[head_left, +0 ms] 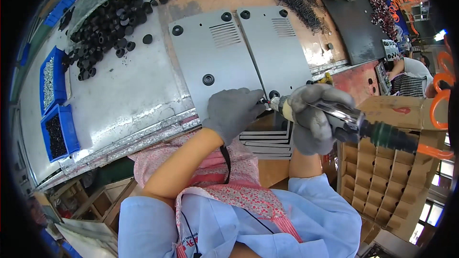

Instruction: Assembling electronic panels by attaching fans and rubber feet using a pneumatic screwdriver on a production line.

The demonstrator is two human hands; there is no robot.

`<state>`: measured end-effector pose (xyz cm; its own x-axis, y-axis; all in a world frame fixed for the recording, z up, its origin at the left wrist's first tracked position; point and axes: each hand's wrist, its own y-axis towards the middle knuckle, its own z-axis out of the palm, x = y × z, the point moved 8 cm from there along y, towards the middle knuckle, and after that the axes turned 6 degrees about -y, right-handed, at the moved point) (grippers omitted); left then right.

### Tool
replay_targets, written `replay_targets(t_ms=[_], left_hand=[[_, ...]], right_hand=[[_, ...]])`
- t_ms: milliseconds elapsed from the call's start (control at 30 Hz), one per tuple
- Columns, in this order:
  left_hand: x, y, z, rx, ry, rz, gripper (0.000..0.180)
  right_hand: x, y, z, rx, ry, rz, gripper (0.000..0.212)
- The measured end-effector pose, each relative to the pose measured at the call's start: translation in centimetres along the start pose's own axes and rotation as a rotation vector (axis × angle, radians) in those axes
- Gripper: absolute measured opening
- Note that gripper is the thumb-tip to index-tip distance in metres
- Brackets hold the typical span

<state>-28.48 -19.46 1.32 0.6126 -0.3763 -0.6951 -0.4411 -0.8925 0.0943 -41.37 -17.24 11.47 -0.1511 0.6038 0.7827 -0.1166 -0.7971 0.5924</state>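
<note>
Two grey metal panels (pixel 203 55) with slotted vents lie side by side on the workbench, with round black rubber feet (pixel 208 80) on them. My right hand (pixel 311 126), in a grey glove, is wrapped round a pneumatic screwdriver (pixel 342 118) whose tip points left. At that tip, over the near edge of the panels, my gloved left hand (pixel 234 111) has its fingers pinched together. A small dark piece shows at those fingertips, too small to make out. Beside the tip is another black rubber foot (pixel 274 94) on the right panel.
Loose black rubber feet (pixel 107 33) spill from a clear plastic bag on the left. Blue bins hold silvery small parts (pixel 49 82) and black ones (pixel 56 136). Black springs (pixel 299 0) lie at the back. A divided cardboard box (pixel 382 174) stands right; a co-worker (pixel 412 74) is beyond.
</note>
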Motion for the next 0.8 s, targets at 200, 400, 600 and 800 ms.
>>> replay_targets(t_ms=[200,400,600,800], left_hand=[[0.3,-0.2,0.3,-0.05,-0.011,0.02,0.021],[0.2,0.0,0.2,-0.067,-0.014,0.048,0.02],[0.7,-0.2,0.0,-0.127,-0.06,0.087,0.022],[4.9,-0.6,-2.3,-0.142,-1.83,-0.608,0.045]], right_hand=[[-1.7,-0.4,0.5,0.094,-0.012,0.12,0.037],[-1.9,-0.5,1.0,0.06,-0.057,0.209,0.036],[0.7,0.7,1.5,0.046,0.034,0.105,0.042],[6.0,2.0,3.1,0.164,0.092,-0.327,0.051]])
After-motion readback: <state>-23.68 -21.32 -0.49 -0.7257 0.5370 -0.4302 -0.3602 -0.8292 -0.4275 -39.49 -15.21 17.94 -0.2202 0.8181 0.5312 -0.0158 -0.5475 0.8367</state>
